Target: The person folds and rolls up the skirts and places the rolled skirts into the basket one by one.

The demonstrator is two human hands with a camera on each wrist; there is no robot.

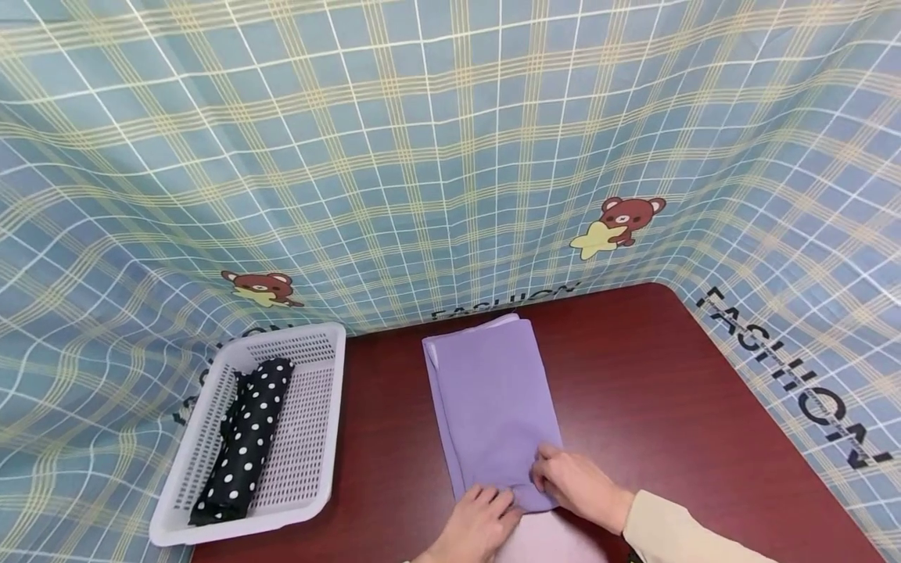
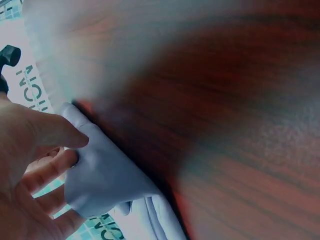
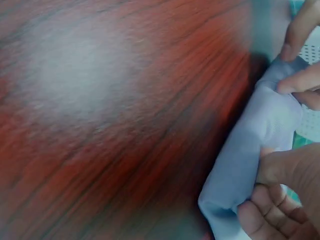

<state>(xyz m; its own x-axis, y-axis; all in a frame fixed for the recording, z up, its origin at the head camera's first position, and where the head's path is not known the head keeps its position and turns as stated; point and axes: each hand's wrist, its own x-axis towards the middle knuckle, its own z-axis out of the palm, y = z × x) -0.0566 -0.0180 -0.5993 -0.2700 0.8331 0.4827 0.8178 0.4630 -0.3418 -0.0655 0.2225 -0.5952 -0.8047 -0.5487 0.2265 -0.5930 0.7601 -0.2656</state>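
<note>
A folded purple cloth [image 1: 493,391] lies lengthwise on the dark red table, its near end turned over on itself. At the left of that near end, my left hand [image 1: 479,520] pinches the fold; thumb and forefinger meet at the cloth [image 2: 107,172] in the left wrist view. My right hand [image 1: 580,485] grips the right side of the same fold. Seen from the right wrist, its thumb [image 3: 275,167] lies on the rolled cloth [image 3: 235,160] with the other fingers curled at its edge. Pale pink fabric [image 1: 549,539] shows between the wrists.
To the left stands a white plastic basket [image 1: 310,438] holding a rolled black cloth with white dots [image 1: 249,438]. Behind and beside the table [image 1: 633,375] hangs a blue checked curtain [image 1: 436,156] with bear prints.
</note>
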